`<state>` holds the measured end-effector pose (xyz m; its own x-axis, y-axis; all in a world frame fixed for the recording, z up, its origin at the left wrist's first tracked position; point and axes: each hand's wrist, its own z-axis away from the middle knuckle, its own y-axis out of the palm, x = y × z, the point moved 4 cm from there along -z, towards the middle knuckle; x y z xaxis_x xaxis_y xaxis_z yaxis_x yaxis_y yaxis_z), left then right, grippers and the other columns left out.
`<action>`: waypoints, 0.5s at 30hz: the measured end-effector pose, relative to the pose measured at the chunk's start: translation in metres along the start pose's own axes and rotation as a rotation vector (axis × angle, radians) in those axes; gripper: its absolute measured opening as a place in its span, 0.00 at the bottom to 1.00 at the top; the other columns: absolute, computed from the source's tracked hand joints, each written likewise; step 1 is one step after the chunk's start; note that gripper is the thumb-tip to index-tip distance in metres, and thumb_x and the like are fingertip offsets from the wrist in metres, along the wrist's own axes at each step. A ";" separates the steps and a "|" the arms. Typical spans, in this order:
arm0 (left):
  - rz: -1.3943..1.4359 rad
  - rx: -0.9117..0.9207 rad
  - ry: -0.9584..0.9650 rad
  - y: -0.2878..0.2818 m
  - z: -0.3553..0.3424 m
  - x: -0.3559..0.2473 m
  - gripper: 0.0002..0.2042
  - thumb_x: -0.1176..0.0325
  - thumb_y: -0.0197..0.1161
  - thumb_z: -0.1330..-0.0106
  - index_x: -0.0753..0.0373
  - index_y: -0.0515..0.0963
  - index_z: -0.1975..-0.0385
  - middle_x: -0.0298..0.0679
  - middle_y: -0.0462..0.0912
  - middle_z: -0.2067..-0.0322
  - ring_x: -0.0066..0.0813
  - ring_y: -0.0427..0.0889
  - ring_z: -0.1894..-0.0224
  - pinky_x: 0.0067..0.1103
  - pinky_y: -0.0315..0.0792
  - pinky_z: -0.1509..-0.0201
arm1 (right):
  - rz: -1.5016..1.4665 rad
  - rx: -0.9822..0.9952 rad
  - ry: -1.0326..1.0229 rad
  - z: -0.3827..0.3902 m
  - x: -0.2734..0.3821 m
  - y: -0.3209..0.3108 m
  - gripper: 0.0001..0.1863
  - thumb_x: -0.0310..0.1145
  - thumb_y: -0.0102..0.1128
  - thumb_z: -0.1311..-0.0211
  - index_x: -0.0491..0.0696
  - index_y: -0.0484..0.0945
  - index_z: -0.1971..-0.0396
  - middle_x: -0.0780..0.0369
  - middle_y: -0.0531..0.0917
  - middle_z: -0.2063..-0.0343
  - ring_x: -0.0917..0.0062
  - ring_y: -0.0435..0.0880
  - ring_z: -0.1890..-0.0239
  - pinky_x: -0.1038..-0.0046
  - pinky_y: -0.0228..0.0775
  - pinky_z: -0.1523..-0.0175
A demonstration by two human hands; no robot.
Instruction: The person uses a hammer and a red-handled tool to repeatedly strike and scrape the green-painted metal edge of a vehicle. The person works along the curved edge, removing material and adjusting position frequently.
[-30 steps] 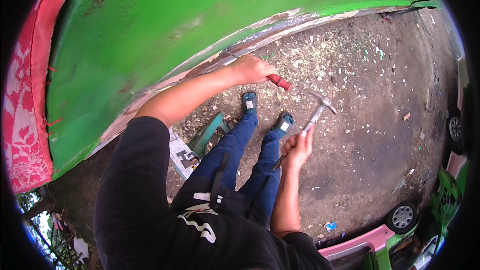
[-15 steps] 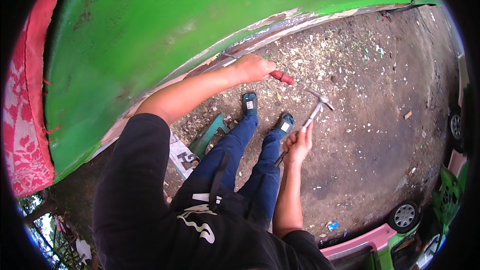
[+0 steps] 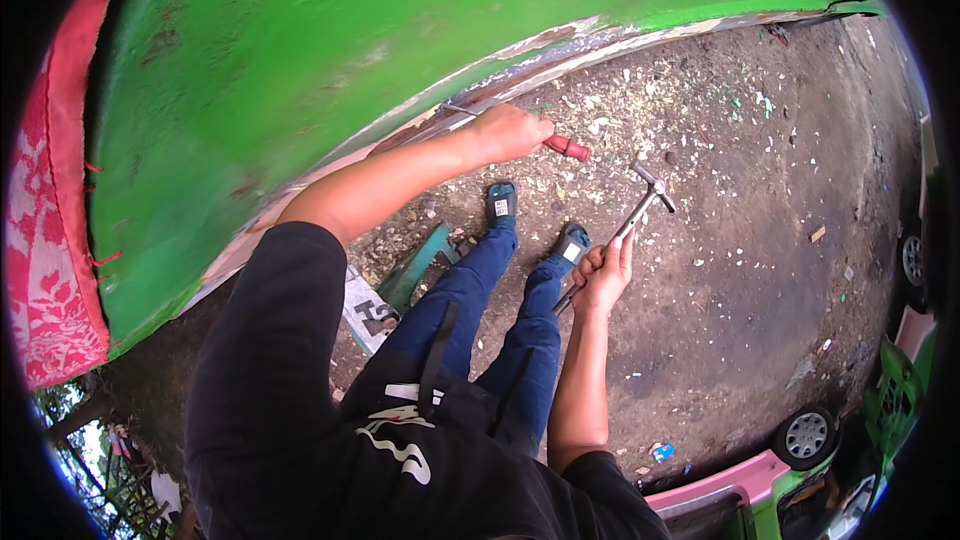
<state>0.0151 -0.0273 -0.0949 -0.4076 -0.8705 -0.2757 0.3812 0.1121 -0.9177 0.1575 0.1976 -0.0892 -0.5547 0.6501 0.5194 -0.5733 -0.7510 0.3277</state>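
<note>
My left hand (image 3: 510, 134) is closed around a red-handled tool (image 3: 567, 148) with a thin metal shaft, like a screwdriver or chisel. Its shaft meets the flaking lower edge (image 3: 520, 80) of a big green panel (image 3: 300, 40); the exact tip is hard to make out. In my right hand (image 3: 603, 278) is a hammer (image 3: 632, 221), gripped along its handle with the metal head up. That head is apart from the butt of the red handle, to its right and nearer to me.
Pale chips (image 3: 600, 125) litter the dirt ground (image 3: 740, 270) below the panel. Beside my legs stand a green stool-like piece (image 3: 415, 270) and a white board (image 3: 362, 312). A pink-and-green vehicle (image 3: 720, 485) is at lower right, a red patterned cloth (image 3: 50, 280) at far left.
The hammer head has shifted slightly right and turned, and my right hand has moved a little right with it. My left hand and the red-handled tool have stayed nearly in place.
</note>
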 end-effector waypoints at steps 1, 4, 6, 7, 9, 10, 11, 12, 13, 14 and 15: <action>-0.004 0.019 0.002 0.000 -0.001 -0.002 0.06 0.62 0.60 0.42 0.57 0.74 0.74 0.40 0.81 0.79 0.43 0.82 0.76 0.37 0.75 0.76 | 0.110 -0.005 0.021 -0.003 -0.005 0.000 0.26 0.35 0.45 0.27 0.60 0.56 0.31 0.72 0.61 0.84 0.89 0.56 0.89 0.85 0.48 0.88; 0.009 -0.032 0.020 0.003 0.005 0.004 0.07 0.62 0.60 0.42 0.57 0.74 0.74 0.40 0.81 0.79 0.43 0.82 0.77 0.37 0.74 0.76 | 0.173 0.159 0.162 -0.003 -0.018 0.006 0.27 0.36 0.43 0.26 0.63 0.53 0.30 0.72 0.61 0.84 0.89 0.56 0.89 0.84 0.48 0.88; 0.014 -0.017 -0.001 0.003 0.004 0.002 0.07 0.62 0.61 0.42 0.57 0.74 0.74 0.40 0.81 0.80 0.43 0.82 0.77 0.37 0.74 0.76 | 0.079 -0.012 0.079 0.000 -0.006 -0.004 0.26 0.35 0.45 0.27 0.61 0.56 0.31 0.71 0.62 0.84 0.89 0.57 0.88 0.84 0.49 0.87; 0.015 -0.009 -0.009 0.002 0.003 0.000 0.07 0.62 0.61 0.42 0.57 0.74 0.74 0.40 0.81 0.80 0.43 0.82 0.77 0.37 0.74 0.76 | 0.007 0.008 0.020 0.001 -0.003 -0.006 0.26 0.35 0.45 0.27 0.61 0.56 0.31 0.71 0.62 0.84 0.89 0.57 0.88 0.84 0.50 0.86; 0.021 -0.032 -0.047 0.001 0.001 0.009 0.07 0.61 0.61 0.42 0.57 0.74 0.75 0.41 0.80 0.80 0.43 0.82 0.77 0.37 0.74 0.76 | 0.165 0.118 0.137 0.005 -0.022 0.004 0.26 0.36 0.44 0.26 0.63 0.55 0.31 0.72 0.60 0.84 0.89 0.56 0.88 0.84 0.48 0.86; 0.027 -0.046 -0.066 -0.002 -0.001 0.010 0.07 0.61 0.61 0.42 0.57 0.74 0.75 0.41 0.80 0.81 0.43 0.82 0.77 0.37 0.74 0.76 | 0.248 0.172 0.193 0.007 -0.030 0.008 0.26 0.37 0.43 0.26 0.64 0.55 0.31 0.72 0.59 0.84 0.89 0.56 0.88 0.85 0.47 0.86; 0.035 -0.061 -0.066 -0.005 0.000 0.009 0.08 0.61 0.61 0.42 0.56 0.74 0.75 0.40 0.81 0.80 0.43 0.82 0.78 0.37 0.74 0.76 | 0.293 0.217 0.206 0.009 -0.033 0.010 0.25 0.37 0.43 0.26 0.64 0.57 0.32 0.72 0.60 0.84 0.89 0.55 0.89 0.85 0.47 0.87; 0.030 -0.045 -0.050 -0.004 0.000 0.004 0.08 0.61 0.61 0.42 0.56 0.74 0.75 0.39 0.81 0.80 0.43 0.82 0.78 0.37 0.74 0.77 | 0.229 0.135 0.145 0.008 -0.026 0.006 0.25 0.36 0.44 0.26 0.64 0.57 0.32 0.72 0.60 0.85 0.88 0.55 0.89 0.84 0.48 0.86; 0.015 -0.027 -0.038 -0.004 0.002 0.002 0.08 0.61 0.61 0.42 0.56 0.74 0.75 0.39 0.81 0.80 0.43 0.82 0.78 0.37 0.74 0.77 | 0.157 0.059 0.089 0.008 -0.017 0.007 0.24 0.36 0.44 0.27 0.64 0.58 0.32 0.72 0.60 0.85 0.88 0.55 0.89 0.84 0.48 0.86; 0.001 -0.008 -0.026 -0.006 0.004 0.001 0.08 0.61 0.61 0.42 0.56 0.74 0.75 0.39 0.81 0.80 0.43 0.82 0.78 0.37 0.74 0.77 | 0.086 -0.016 0.033 0.007 -0.011 0.006 0.24 0.36 0.45 0.27 0.64 0.59 0.33 0.71 0.61 0.85 0.88 0.56 0.89 0.83 0.49 0.86; 0.002 -0.030 0.002 0.001 0.007 0.004 0.07 0.61 0.61 0.42 0.56 0.74 0.75 0.39 0.81 0.79 0.42 0.82 0.77 0.36 0.74 0.77 | -0.006 0.000 0.031 0.003 -0.014 0.003 0.25 0.35 0.46 0.27 0.64 0.59 0.33 0.71 0.60 0.85 0.88 0.56 0.89 0.83 0.49 0.86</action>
<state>0.0198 -0.0337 -0.0953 -0.4086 -0.8695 -0.2777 0.3570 0.1277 -0.9253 0.1653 0.1860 -0.0929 -0.5701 0.6577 0.4924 -0.5765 -0.7472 0.3306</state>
